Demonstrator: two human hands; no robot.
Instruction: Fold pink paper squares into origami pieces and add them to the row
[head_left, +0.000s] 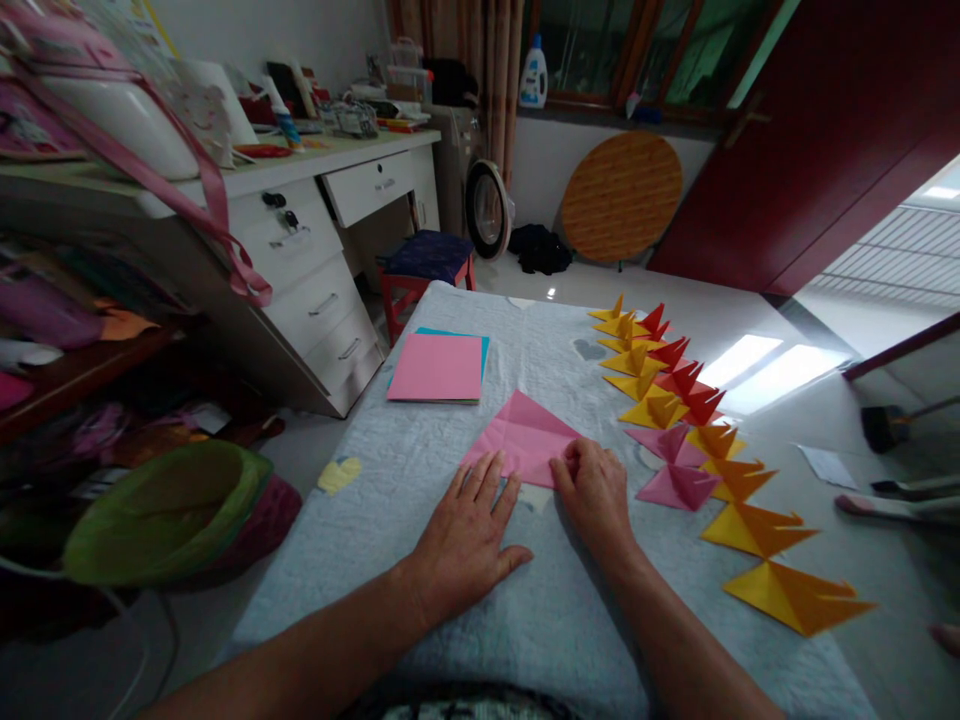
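Observation:
A pink sheet of origami paper [521,436], folded into a roughly triangular shape with creases showing, lies flat on the cloth-covered table. My left hand [472,520] rests palm down, fingers stretched out, with its fingertips on the paper's near left edge. At the right corner, my right hand [596,490] has its fingers curled together, pinching the paper. Behind my left hand sits a stack of square paper [436,368], pink on top with blue sticking out underneath.
Folded paper cranes in yellow [795,595], pink [679,485] and red [684,380] line the table's right side. A stool [427,258] stands past the far edge. To the left are a white desk [315,290] and a lined bin [172,510].

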